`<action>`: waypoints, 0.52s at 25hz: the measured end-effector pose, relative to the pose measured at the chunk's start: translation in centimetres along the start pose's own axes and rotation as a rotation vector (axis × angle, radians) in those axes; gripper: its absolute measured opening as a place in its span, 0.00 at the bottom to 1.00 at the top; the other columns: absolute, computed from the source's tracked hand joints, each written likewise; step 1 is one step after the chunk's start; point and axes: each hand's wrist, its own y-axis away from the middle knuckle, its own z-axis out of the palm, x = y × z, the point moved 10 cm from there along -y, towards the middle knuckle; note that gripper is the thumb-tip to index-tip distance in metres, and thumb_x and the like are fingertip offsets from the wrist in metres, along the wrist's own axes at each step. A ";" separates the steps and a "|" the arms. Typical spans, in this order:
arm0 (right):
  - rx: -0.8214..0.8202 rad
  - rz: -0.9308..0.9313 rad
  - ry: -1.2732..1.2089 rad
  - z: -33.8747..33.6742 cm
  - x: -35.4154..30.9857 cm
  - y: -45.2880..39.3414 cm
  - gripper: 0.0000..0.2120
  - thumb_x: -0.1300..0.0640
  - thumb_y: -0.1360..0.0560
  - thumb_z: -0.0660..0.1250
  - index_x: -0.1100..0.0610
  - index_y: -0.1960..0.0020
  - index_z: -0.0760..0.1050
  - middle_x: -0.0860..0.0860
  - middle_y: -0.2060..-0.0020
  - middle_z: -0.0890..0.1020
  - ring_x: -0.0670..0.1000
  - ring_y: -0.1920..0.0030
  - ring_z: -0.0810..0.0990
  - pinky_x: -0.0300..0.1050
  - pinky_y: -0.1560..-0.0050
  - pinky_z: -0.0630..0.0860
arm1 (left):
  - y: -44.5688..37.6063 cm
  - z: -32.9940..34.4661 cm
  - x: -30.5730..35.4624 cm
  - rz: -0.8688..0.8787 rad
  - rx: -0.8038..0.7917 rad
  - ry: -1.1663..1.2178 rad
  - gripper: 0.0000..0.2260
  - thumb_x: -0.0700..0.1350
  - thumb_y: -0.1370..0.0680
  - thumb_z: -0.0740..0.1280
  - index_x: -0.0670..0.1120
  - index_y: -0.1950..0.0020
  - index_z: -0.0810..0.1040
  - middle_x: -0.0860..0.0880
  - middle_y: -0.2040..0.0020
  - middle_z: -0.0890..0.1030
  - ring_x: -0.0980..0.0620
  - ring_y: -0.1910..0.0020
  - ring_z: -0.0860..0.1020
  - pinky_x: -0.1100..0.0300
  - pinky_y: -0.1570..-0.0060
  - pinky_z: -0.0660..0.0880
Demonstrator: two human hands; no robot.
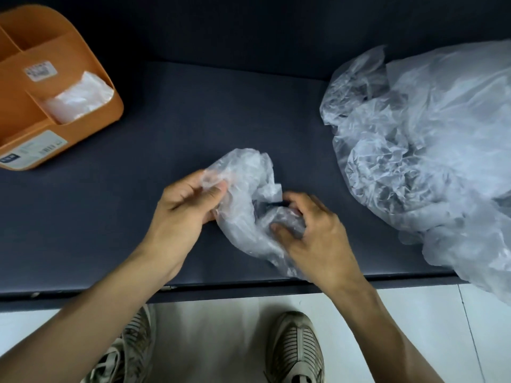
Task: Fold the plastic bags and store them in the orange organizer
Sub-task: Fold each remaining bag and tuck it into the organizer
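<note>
A crumpled clear plastic bag (243,205) lies on the dark table in front of me. My left hand (185,205) pinches its upper left part between thumb and fingers. My right hand (309,225) grips the bag's lower right part with curled fingers. The orange organizer (91,123) stands at the far left, with folded clear plastic (80,99) in one of its compartments. A big pile of loose clear bags (431,150) covers the right side of the table.
The dark table (110,217) runs across the view, its front edge just below my wrists. A dark wall rises behind it. Under the edge are a white tiled floor and my two shoes (296,352).
</note>
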 end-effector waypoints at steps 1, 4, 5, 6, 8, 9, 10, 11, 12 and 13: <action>0.002 0.035 -0.034 -0.2 0.4 -0.2 0.10 0.52 0.26 0.74 0.48 0.45 0.80 0.44 0.55 0.85 0.46 0.56 0.83 0.49 0.48 0.79 | -0.2 -0.4 -0.4 -0.051 0.032 0.100 0.08 0.43 0.22 0.67 0.44 0.47 0.83 0.48 0.50 0.86 0.51 0.49 0.84 0.59 0.52 0.80; -0.011 0.219 -0.250 -0.8 2.5 -0.4 0.04 0.54 0.22 0.70 0.50 0.55 0.83 0.42 0.69 0.82 0.42 0.69 0.78 0.40 0.61 0.73 | -0.6 -1.7 -0.5 -0.097 0.103 0.220 0.10 0.45 0.19 0.64 0.43 0.45 0.82 0.47 0.46 0.86 0.51 0.46 0.84 0.59 0.50 0.80; -0.005 0.260 -0.258 -1.0 3.1 -0.5 0.06 0.54 0.21 0.68 0.50 0.56 0.82 0.41 0.72 0.80 0.41 0.71 0.76 0.39 0.61 0.71 | -0.7 -2.2 -0.4 -0.094 0.125 0.228 0.09 0.45 0.19 0.64 0.43 0.44 0.82 0.47 0.45 0.86 0.51 0.45 0.83 0.58 0.50 0.80; 0.036 0.259 -0.224 -1.6 3.1 -0.5 0.07 0.52 0.20 0.67 0.50 0.56 0.81 0.40 0.71 0.79 0.41 0.69 0.76 0.41 0.60 0.72 | -0.8 -2.5 -0.4 -0.093 0.140 0.229 0.09 0.44 0.18 0.64 0.43 0.45 0.82 0.47 0.45 0.86 0.51 0.46 0.83 0.58 0.51 0.81; 0.165 0.146 -0.159 -3.1 1.6 -0.5 0.08 0.45 0.21 0.65 0.47 0.49 0.79 0.41 0.60 0.82 0.44 0.58 0.80 0.47 0.54 0.77 | -0.9 -2.7 -0.3 -0.082 0.138 0.199 0.07 0.41 0.18 0.64 0.45 0.48 0.82 0.48 0.49 0.86 0.51 0.49 0.84 0.57 0.52 0.81; 0.208 0.060 -0.163 -3.6 0.3 -0.4 0.14 0.42 0.21 0.64 0.48 0.42 0.78 0.43 0.52 0.82 0.46 0.51 0.80 0.49 0.49 0.79 | -0.9 -2.7 -0.2 -0.068 0.124 0.165 0.08 0.39 0.18 0.64 0.45 0.49 0.82 0.48 0.51 0.86 0.51 0.52 0.84 0.58 0.53 0.82; 0.200 -0.007 -0.178 -3.7 -0.8 -0.4 0.20 0.39 0.22 0.64 0.49 0.37 0.76 0.43 0.46 0.81 0.46 0.46 0.79 0.47 0.46 0.79 | -0.9 -2.5 -0.1 -0.056 0.106 0.127 0.08 0.38 0.18 0.64 0.45 0.50 0.82 0.47 0.52 0.86 0.51 0.53 0.84 0.58 0.54 0.82; 0.148 -0.037 -0.203 -3.4 -1.7 -0.6 0.25 0.36 0.24 0.64 0.48 0.32 0.73 0.42 0.43 0.80 0.43 0.45 0.79 0.42 0.46 0.78 | -0.9 -2.2 -0.1 -0.042 0.089 0.086 0.07 0.37 0.19 0.64 0.45 0.49 0.82 0.47 0.53 0.86 0.50 0.54 0.84 0.58 0.55 0.81; 0.057 -0.023 -0.236 -2.7 -2.3 -1.0 0.28 0.35 0.25 0.66 0.46 0.29 0.70 0.39 0.42 0.80 0.41 0.47 0.80 0.38 0.48 0.78 | -0.8 -2.0 0.0 -0.033 0.073 0.052 0.07 0.36 0.19 0.65 0.44 0.48 0.82 0.46 0.53 0.86 0.50 0.55 0.84 0.58 0.56 0.81; -0.046 0.016 -0.253 -1.8 -2.5 -1.4 0.31 0.34 0.27 0.67 0.44 0.28 0.67 0.38 0.44 0.81 0.40 0.50 0.81 0.35 0.49 0.78 | -0.8 -1.8 0.0 -0.026 0.059 0.023 0.07 0.35 0.20 0.65 0.44 0.48 0.81 0.46 0.54 0.85 0.50 0.56 0.84 0.59 0.57 0.81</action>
